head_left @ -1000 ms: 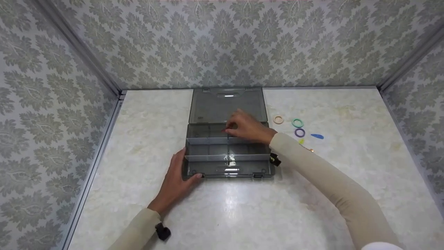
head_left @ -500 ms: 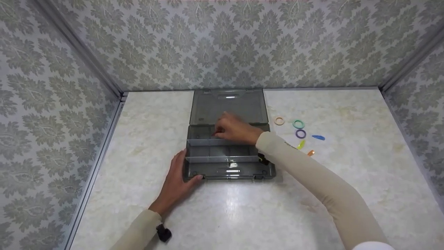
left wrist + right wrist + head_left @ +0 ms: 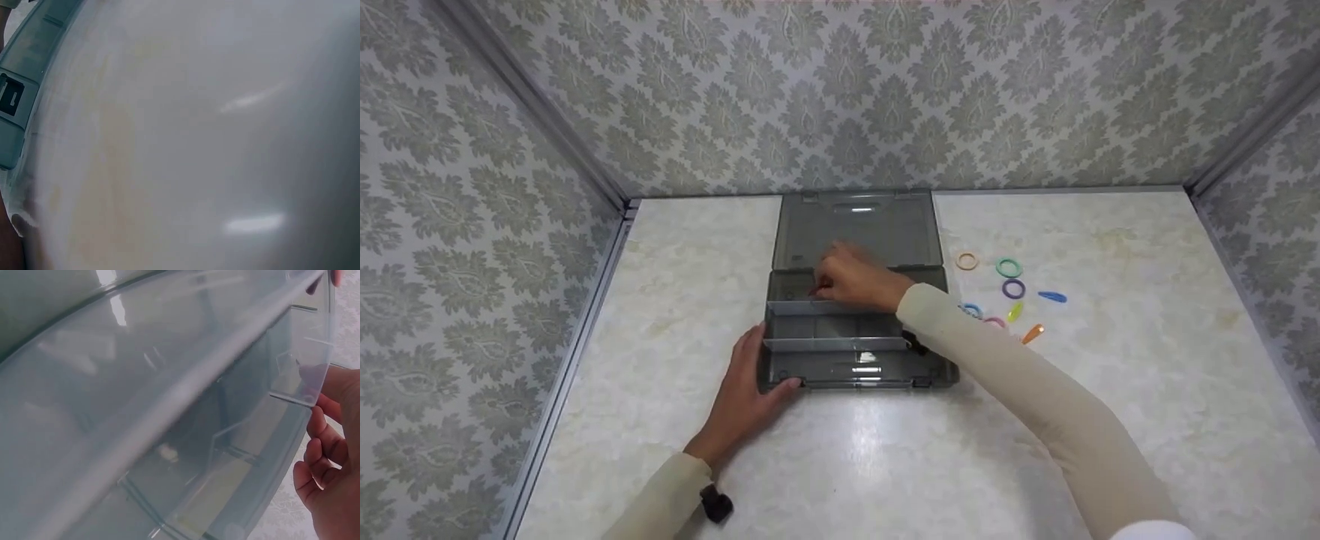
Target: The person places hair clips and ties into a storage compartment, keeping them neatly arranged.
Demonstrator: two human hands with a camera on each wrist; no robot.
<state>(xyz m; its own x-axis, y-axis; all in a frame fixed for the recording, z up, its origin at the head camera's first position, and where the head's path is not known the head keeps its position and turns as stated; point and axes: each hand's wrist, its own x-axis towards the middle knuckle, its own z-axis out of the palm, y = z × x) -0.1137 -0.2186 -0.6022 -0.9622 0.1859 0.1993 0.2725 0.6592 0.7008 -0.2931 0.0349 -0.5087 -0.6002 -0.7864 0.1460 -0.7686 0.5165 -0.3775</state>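
**Pale table [image 3: 169,129] beside the edge of a box [image 3: 34,48]**

The box is bluish-green and shows only as a slanting strip, cut off at the side of the view. On its outer wall is a latch [image 3: 10,94] with a dark opening. Beyond the box are a scrap of sleeve [image 3: 8,3] and a sliver of bare arm [image 3: 3,23]. Below the box's lower end is the left hand [image 3: 10,244], mostly out of view; whether it touches the box cannot be told. The table has tan patches near the box, two bright reflections [image 3: 256,224] well apart from it, the lower one stronger, and grey shadow farthest away.
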